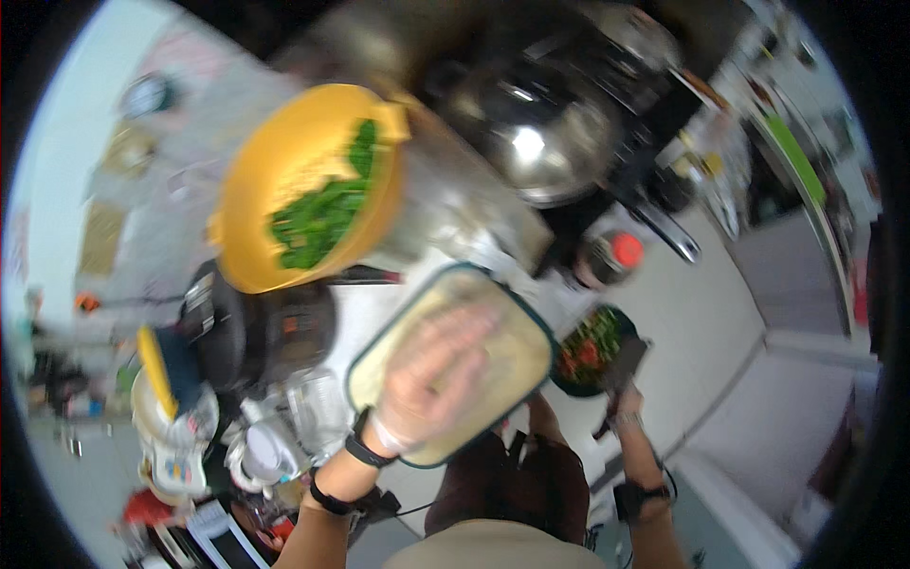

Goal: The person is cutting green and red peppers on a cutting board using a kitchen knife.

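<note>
Blurred by motion, my left hand [437, 370] is over a pale cutting board [505, 363] with a dark green rim; whether it touches the board or holds anything cannot be told. My right hand [625, 404] grips a cleaver [627, 363] by its dark handle. The blade lies at the edge of a dark bowl [581, 387], partly over chopped greens and red pieces [590, 345]. Beyond the board to the left, a yellow colander [245, 192] contains cut green vegetables [320, 220].
A wok with a shiny metal lid [533, 142] stands on the stove at the back. Near it is a red-capped jar [625, 250]. Dark cookware [220, 327], a clear plastic container [316, 409] and a white bowl [149, 405] are on the left.
</note>
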{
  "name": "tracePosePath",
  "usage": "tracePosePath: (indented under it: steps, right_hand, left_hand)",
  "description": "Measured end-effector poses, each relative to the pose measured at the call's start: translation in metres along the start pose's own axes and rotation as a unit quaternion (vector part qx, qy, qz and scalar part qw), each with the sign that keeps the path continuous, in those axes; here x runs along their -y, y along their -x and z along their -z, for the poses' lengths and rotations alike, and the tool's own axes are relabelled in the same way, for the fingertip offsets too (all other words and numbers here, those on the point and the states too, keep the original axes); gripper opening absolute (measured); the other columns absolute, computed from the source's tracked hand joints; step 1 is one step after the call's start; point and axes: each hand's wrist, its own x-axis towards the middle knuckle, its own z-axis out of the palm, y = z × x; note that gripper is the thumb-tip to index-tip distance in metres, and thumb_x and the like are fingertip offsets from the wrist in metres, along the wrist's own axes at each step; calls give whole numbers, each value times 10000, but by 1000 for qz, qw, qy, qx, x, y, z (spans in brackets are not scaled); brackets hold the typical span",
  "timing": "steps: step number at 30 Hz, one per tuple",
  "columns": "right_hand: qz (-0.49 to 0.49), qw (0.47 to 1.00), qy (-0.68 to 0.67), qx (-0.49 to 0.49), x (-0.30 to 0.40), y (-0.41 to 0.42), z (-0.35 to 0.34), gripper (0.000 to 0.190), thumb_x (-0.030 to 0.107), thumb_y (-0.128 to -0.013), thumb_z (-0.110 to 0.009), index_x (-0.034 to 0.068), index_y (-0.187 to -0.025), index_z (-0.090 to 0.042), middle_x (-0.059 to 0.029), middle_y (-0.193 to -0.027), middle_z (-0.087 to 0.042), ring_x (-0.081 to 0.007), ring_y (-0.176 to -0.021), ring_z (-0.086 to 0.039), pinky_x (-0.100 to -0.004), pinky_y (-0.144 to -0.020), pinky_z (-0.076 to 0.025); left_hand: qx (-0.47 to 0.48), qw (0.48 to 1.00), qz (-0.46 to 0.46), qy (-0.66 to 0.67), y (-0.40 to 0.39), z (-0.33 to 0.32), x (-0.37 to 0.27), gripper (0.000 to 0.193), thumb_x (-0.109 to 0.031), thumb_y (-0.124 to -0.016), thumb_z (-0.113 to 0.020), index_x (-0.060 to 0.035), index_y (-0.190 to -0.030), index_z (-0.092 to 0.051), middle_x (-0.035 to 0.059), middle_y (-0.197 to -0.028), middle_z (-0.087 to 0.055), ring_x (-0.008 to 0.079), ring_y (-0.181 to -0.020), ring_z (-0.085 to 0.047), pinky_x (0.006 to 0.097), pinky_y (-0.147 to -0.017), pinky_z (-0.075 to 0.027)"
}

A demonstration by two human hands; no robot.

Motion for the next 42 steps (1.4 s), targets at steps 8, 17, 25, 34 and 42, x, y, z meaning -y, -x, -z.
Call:
tracePosePath:
  steps: [8, 17, 25, 34, 42]
  right_hand:
    - [8, 979, 157, 132, 28, 48, -8, 503, 468, -956, -418, 44, -711, -529, -80, -509, -505, -198, -388, -488, -314, -373, -395]
    - [35, 970, 202, 129, 60, 77, -16, 486, 457, -968, -399, 58, -712, -509, -66, -497, -496, -176, -355, -462, -306, -340, -376]
    - [12, 974, 204, 98, 52, 81, -8, 477, 458, -966, -416, 65, -713, -508, -55, -479, -473, -174, -349, -454, -313, -327, -361]
    - [18, 979, 177, 98, 39, 80, -7, 458, 421, -973, -422, 60, -695, -470, -65, -473, -457, -191, -357, -457, -320, -333, -370]
    - [42, 969, 216, 110, 40, 71, -9, 460, 398, -979, -405, 53, -679, -456, -68, -464, -452, -204, -358, -463, -335, -342, -379]
  left_hand:
    - [-12, 945, 178, -274, -75, 193, 83, 687, -376, -767, -694, -27, -1316, -474, 214, -1333, -475, 311, -1260, -436, 366, -1059, -328]
    - [229, 879, 304, -286, -106, 165, 93, 1076, -580, -558, -773, -76, -1408, -348, 242, -1361, -432, 340, -1283, -409, 371, -1066, -331]
    - [229, 863, 313, -325, -113, 141, 91, 965, -629, -622, -670, -34, -1345, -431, 264, -1211, -550, 368, -1155, -527, 399, -1009, -383]
    - [167, 841, 295, -422, -117, 117, 107, 830, -583, -582, -688, -33, -1194, -570, 223, -1049, -642, 336, -992, -629, 377, -881, -484]
    - [114, 876, 297, -361, -117, 110, 125, 833, -464, -549, -754, -25, -1223, -536, 232, -1103, -612, 339, -1050, -594, 368, -903, -481]
